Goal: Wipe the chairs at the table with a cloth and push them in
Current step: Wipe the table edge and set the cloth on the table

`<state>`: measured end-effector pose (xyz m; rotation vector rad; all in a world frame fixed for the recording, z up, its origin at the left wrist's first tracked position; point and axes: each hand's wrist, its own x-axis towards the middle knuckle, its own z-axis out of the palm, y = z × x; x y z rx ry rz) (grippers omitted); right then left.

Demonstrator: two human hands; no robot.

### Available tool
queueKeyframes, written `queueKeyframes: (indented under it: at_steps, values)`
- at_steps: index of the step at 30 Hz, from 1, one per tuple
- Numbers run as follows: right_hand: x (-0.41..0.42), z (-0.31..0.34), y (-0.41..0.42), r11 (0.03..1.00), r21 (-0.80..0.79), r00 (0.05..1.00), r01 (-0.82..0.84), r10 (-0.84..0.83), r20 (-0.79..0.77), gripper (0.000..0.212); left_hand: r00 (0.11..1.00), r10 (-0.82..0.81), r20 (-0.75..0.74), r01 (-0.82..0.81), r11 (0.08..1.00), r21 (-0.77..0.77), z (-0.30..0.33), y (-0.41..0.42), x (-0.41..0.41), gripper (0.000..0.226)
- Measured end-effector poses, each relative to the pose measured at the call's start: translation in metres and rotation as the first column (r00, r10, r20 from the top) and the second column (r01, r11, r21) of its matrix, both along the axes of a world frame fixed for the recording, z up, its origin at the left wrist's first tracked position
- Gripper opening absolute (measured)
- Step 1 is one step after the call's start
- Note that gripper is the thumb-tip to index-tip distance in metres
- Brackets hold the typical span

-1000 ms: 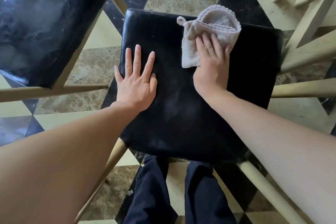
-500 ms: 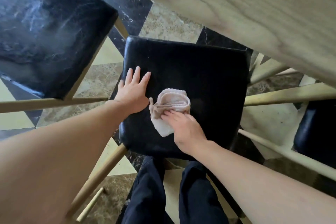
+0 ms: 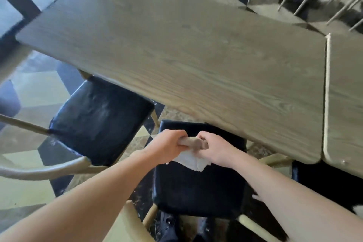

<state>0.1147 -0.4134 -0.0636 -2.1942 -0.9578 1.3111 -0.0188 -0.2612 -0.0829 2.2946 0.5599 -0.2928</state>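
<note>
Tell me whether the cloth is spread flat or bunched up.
Bunched up. The cloth is gathered between the left hand and right hand, held above the chair seat.

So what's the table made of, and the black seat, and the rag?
The table looks like matte wood or wood veneer: grain lines show. The black seat seems glossy leather or vinyl, catching light. The rag looks like soft, pale terry cloth, bunched and floppy.
</note>
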Motion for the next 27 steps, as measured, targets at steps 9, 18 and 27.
queueKeyframes:
  at_steps: [9, 18, 27]
  values:
    - [-0.002, 0.077, 0.032, 0.982, -0.041, 0.968, -0.183, 0.187, 0.168, 0.013, 0.990, -0.098, -0.098, 0.111, 0.984, 0.142, 0.098, 0.040, -0.011, 0.029]
    - [0.009, 0.116, 0.140, 0.984, 0.027, 0.936, -0.176, 0.159, 0.314, 0.009, 0.983, -0.183, -0.006, 0.154, 0.813, 0.562, 0.140, 0.132, 0.005, 0.008]
    - [0.048, 0.083, 0.207, 0.953, 0.295, 0.629, -0.069, -0.188, 0.755, 0.065, 0.740, -0.536, 0.407, 0.191, 0.747, 0.636, 0.106, 0.232, 0.068, 0.038]
